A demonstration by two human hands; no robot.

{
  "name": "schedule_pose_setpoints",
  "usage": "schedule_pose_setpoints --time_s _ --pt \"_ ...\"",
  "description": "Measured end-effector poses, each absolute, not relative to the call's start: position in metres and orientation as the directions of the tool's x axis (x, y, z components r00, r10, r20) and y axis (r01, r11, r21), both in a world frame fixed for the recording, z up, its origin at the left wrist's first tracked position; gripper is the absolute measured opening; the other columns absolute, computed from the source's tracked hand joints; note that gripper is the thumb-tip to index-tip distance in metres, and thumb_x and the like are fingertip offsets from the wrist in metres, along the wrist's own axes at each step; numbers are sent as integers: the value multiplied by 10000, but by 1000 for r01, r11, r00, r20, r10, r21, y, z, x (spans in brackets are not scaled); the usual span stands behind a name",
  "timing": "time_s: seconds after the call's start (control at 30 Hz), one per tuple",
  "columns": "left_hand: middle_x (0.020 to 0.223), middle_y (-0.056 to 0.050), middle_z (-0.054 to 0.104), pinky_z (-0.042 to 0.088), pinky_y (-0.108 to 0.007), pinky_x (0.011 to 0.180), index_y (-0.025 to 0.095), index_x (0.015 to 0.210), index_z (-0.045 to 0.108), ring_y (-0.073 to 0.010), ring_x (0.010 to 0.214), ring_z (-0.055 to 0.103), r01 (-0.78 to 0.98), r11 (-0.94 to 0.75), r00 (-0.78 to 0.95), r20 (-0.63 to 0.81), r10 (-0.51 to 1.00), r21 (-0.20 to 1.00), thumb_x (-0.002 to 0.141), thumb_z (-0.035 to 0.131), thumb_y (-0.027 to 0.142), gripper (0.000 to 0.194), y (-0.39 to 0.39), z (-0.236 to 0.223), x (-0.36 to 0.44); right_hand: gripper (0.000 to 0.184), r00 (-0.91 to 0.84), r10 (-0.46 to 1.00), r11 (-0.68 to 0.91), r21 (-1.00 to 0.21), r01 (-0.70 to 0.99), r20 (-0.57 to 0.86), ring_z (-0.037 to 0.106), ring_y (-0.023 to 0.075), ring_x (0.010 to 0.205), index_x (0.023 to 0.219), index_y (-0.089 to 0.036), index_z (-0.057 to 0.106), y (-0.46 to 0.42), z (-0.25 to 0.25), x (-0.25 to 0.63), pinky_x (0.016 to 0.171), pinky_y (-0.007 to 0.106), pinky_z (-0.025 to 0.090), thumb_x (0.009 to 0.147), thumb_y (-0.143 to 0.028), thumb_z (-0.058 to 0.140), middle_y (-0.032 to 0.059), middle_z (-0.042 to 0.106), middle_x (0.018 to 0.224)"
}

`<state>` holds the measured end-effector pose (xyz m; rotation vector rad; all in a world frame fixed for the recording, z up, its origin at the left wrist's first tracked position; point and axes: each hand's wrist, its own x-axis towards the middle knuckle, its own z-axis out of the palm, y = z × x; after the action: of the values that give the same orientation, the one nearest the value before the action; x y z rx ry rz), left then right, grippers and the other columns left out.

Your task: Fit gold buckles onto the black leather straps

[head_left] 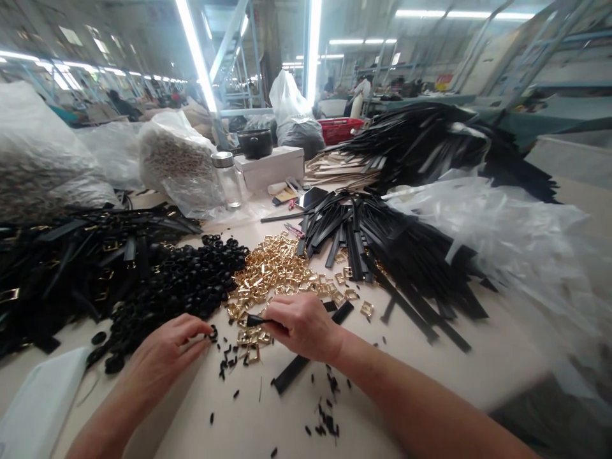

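My left hand (165,347) is pinched at the fingertips on a small black loop (213,333), beside the heap of black loops (191,274). Closed in a fist, my right hand (306,324) grips a black strap (255,320), whose end sticks out to the left. Another stretch of black strap (291,375) shows below that hand; whether it is the same piece I cannot tell. Just beyond my right hand lies a pile of gold buckles (272,264), with a few loose ones towards me. Small black bits (327,421) are scattered on the table between my arms.
Buckled black straps (86,255) are heaped at left, plain black straps (382,236) at right. Clear plastic sheeting (526,242) covers the right side. Behind stand a glass jar (232,182), a white box (272,167) and a filled plastic bag (174,150). A white tray (45,401) sits front left.
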<state>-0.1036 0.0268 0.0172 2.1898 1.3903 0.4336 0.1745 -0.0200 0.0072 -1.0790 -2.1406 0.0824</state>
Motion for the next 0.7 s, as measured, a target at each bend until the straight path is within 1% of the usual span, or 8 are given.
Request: schedule_pose_setpoints --time_s 0.1,0.17,0.23,0.3,0.37,0.43,0.57,0.7 --pt "889 -51 698 486 -304 756 273 769 751 -239 820 641 771 -410 472 -5 882 488 765 654 483 231 33 7 -103 234 -397 731 640 -356 681 556 497 83 614 733 -187 571 -21 4 172 530 237 302 936 -283 505 -22 568 682" --pt "910 -52 697 480 -331 802 274 742 748 -249 855 636 771 -409 456 24 890 489 758 651 465 215 35 3 -104 234 -393 725 645 -359 674 566 508 82 619 737 -184 575 -21 2 170 530 235 301 934 -293 510 -23 580 693" --pt "918 -52 700 480 -329 794 264 726 743 -246 846 633 735 -358 397 64 916 575 739 674 473 221 33 2 -101 229 -384 712 655 -359 665 588 510 82 614 743 -183 578 -21 1 168 528 232 301 929 -303 520 -24 589 695" --pt "877 -50 702 487 -302 732 246 756 747 -226 787 627 632 -231 298 44 954 740 716 712 503 263 26 2 -93 228 -373 701 661 -358 659 608 505 81 600 743 -181 577 -22 1 167 526 228 306 925 -309 526 -24 592 689" --pt "755 -39 680 483 -268 660 216 762 746 -190 694 601 457 -62 216 -44 975 888 692 751 532 323 18 3 -82 224 -361 695 663 -360 656 622 506 81 594 743 -180 576 -23 2 165 528 222 314 922 -304 527 -24 593 686" --pt "640 -23 635 478 -243 612 188 714 735 -157 621 567 266 112 193 -167 967 957 648 800 538 362 10 3 -71 227 -347 691 661 -361 657 634 511 82 598 737 -179 570 -23 3 164 528 219 319 922 -302 524 -24 595 686" --pt "638 -21 646 497 -223 560 164 666 725 -134 585 579 -22 402 195 -390 900 915 499 904 495 412 -2 2 -51 270 -330 704 639 -360 680 629 510 81 597 722 -178 556 -24 5 162 525 221 313 943 -320 493 -22 601 692" --pt "669 -20 672 523 -203 565 156 660 728 -121 595 609 -138 514 186 -488 853 846 418 951 436 432 -7 5 -38 299 -332 724 615 -348 707 605 505 84 587 721 -182 553 -25 4 161 506 232 287 957 -350 479 -22 606 697"
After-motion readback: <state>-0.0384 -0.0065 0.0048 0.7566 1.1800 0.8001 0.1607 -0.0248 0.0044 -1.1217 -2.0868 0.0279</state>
